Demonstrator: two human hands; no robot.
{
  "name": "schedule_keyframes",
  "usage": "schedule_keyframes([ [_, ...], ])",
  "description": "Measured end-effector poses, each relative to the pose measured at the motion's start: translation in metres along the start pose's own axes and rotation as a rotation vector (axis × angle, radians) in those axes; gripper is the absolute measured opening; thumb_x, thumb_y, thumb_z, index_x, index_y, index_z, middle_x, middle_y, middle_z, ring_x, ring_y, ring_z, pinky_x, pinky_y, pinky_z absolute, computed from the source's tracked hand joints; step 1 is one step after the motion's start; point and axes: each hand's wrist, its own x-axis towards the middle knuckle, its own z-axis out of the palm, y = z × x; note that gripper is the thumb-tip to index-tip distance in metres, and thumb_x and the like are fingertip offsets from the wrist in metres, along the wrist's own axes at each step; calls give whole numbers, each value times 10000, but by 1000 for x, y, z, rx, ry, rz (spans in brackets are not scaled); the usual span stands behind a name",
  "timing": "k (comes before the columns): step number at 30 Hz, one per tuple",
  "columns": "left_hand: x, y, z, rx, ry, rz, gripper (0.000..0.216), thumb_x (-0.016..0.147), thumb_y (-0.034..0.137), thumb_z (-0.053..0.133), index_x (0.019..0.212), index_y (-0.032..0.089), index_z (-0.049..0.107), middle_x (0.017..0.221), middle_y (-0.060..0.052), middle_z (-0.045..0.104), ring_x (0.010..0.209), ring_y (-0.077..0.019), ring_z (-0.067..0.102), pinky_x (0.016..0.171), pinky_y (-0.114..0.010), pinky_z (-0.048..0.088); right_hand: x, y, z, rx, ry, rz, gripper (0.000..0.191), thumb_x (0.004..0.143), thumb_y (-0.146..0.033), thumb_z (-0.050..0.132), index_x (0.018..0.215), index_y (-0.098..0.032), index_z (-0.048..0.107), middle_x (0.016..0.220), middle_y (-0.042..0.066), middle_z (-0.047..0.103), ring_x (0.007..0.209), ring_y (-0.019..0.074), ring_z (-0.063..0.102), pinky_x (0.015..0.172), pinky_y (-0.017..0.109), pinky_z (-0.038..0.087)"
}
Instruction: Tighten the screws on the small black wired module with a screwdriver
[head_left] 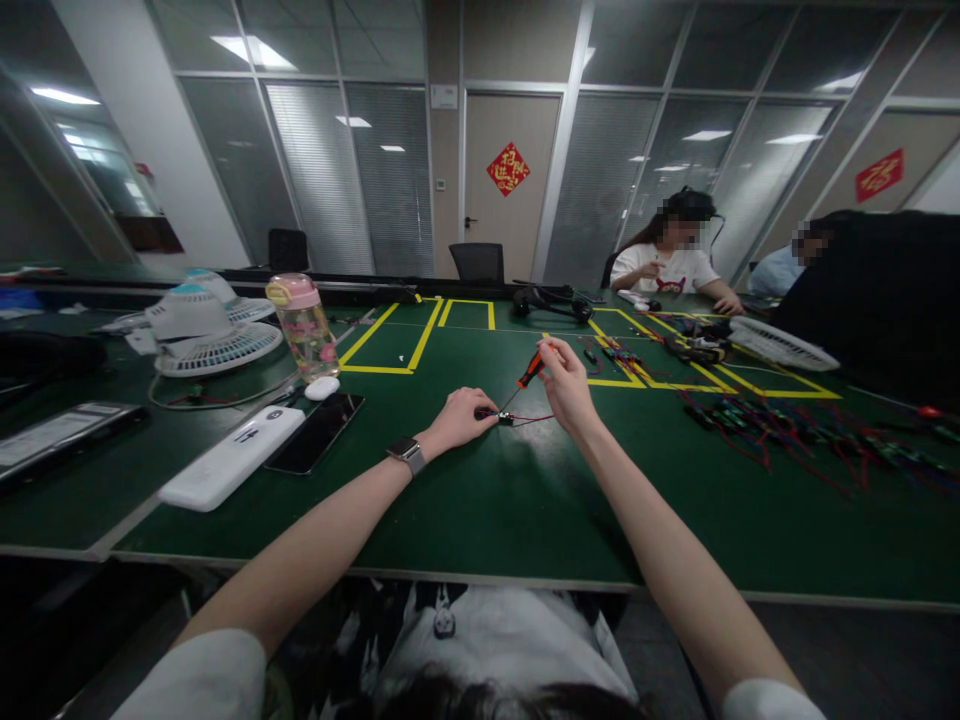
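My left hand (461,417) rests on the green table (525,490), its fingers pinched on a small black component (501,416) with thin red wires trailing to the right. My right hand (564,385) is closed round a red-and-black screwdriver (529,371). The screwdriver slants down to the left, its tip at the component. A watch (407,452) sits on my left wrist.
To the left lie a white power bank (231,458), a dark phone (315,432), a pink-lidded bottle (304,325) and small fans (210,335). Red and black wire bundles (787,425) spread at the right. Two people sit at the far right, with headphones (551,300) beyond.
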Motion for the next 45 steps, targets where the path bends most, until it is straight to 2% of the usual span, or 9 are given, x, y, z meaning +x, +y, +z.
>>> schedule_keyframes([
  [4,0,1,-1,-2,-7,-2,130,929,286,706,996,215,792,1111,-54,758,1048,-248,670,982,-389,484,-1,-2,1,20,-59,5,380,759,-561,791,1023,-296,722,886,12,721,903,199,661,854,358,521],
  [7,0,1,-1,-5,-12,-9,134,932,287,704,1002,216,792,1121,-53,755,1039,-243,675,983,-387,487,-2,-5,3,45,-59,16,384,755,-582,785,991,-288,717,927,24,734,930,212,671,846,369,529],
  [12,0,1,-2,4,-17,-8,145,932,301,702,1011,224,796,1123,-53,755,1067,-255,666,992,-403,486,-4,-7,6,9,-9,5,357,674,-544,853,833,-258,710,731,-22,636,721,152,574,709,295,470],
  [15,0,2,-2,2,-21,-8,152,937,303,695,1016,221,797,1114,-55,756,1056,-254,665,986,-409,486,-4,-7,6,-8,13,-4,342,668,-527,854,806,-253,702,689,-32,602,674,142,537,686,293,444],
  [22,0,1,-1,2,-10,-8,143,930,290,706,1008,214,799,1109,-52,763,1051,-250,665,989,-404,484,-2,-5,1,7,-29,-8,366,737,-512,806,1025,-304,715,816,-16,669,830,183,632,806,340,500],
  [26,0,1,-1,-11,-11,-9,138,929,286,708,1004,217,801,1115,-49,763,1037,-240,672,984,-391,492,0,-3,-2,6,-18,-17,335,768,-560,769,958,-289,717,913,16,714,892,201,647,830,364,511],
  [31,-1,1,-1,-3,3,-12,141,924,294,716,1005,218,803,1100,-52,769,1092,-257,659,1015,-410,481,-1,-1,0,-85,61,-56,300,748,-514,794,914,-268,751,854,4,692,824,178,611,788,325,476],
  [39,-1,4,-4,16,-17,-18,155,932,303,700,1013,217,801,1124,-54,764,1097,-261,653,1010,-417,478,-3,-1,3,-85,70,-96,280,750,-494,793,897,-259,754,775,-11,677,739,165,589,762,323,470],
  [45,-1,4,-5,-11,-31,-32,165,935,320,690,1008,228,805,1120,-49,757,1033,-250,672,991,-412,485,-5,-4,2,-90,18,-77,311,819,-499,728,1048,-289,735,812,-3,684,818,183,631,825,345,491],
])
